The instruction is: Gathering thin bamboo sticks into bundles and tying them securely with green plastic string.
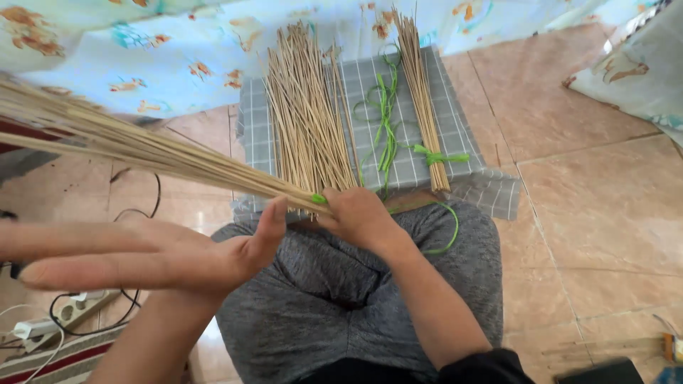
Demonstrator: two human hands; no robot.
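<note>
The right hand gripped a stick bundle by its green-tied end, its length running away leftward above the left hand, which lay flat, fingers spread.

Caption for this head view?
Right hand grips a stick bundle; open left hand beside it, loose sticks ahead.

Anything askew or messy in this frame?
Mostly tidy. The loose sticks on the grey checked cloth fan out unevenly, while the bundle beside them is tied with a green strip. More green strips lie tangled between them. The right hand grips another bundle; the left hand is open.
</note>
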